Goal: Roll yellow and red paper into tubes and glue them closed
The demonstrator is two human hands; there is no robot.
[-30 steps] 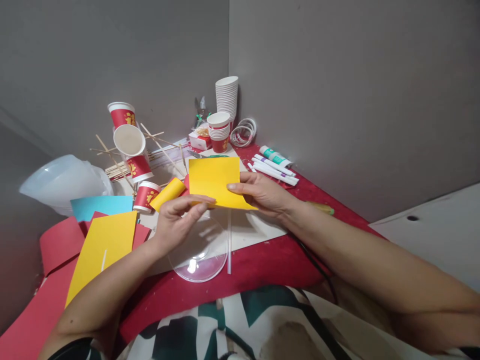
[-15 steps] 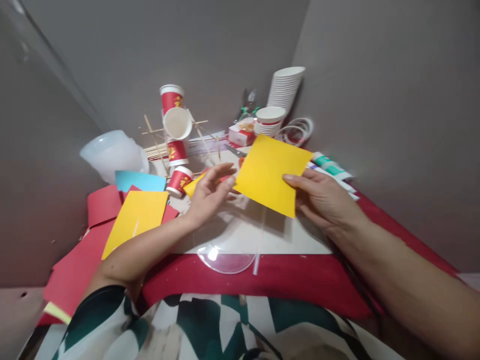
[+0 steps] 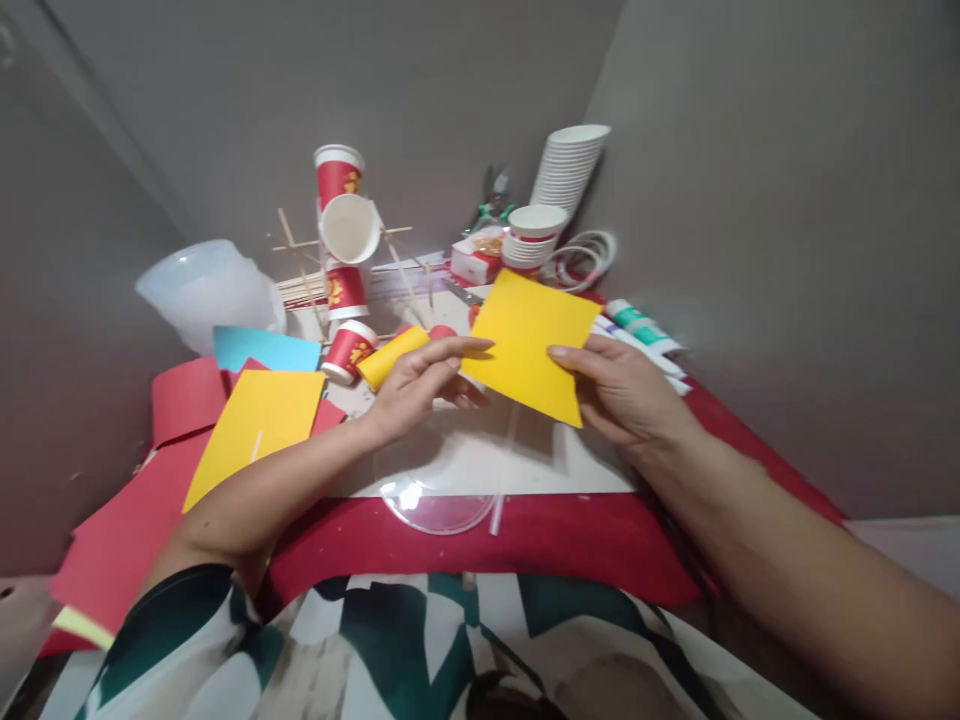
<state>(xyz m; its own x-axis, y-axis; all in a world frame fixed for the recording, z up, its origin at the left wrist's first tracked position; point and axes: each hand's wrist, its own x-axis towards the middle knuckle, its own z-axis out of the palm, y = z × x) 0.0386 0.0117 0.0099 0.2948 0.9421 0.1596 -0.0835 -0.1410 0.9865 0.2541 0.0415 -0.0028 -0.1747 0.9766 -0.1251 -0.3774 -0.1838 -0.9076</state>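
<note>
A square sheet of yellow paper (image 3: 525, 345) is raised above the white board, tilted towards me. My right hand (image 3: 626, 385) pinches its right edge, thumb on the front and fingers behind. At the left edge, my left hand (image 3: 424, 385) has its index finger laid over the front, while its other fingers curl below the corner. Beneath the hands, a clear round plastic lid (image 3: 439, 512) and a thin translucent stick (image 3: 497, 512) lie at the board's front edge. A yellow paper roll (image 3: 393, 358) lies just behind my left hand.
Red paper cups (image 3: 346, 292) and thin wooden sticks (image 3: 401, 262) stand at the back. Stacked white cups (image 3: 571, 165), pliers (image 3: 493, 200) and scissors (image 3: 463, 293) sit farther right. Red sheets (image 3: 127, 530), a yellow sheet (image 3: 262, 415) and a blue sheet (image 3: 266, 350) lie left.
My left index finger has moved right onto the front of the yellow paper. The yellow roll behind that hand shows more. The whole view has shifted slightly.
</note>
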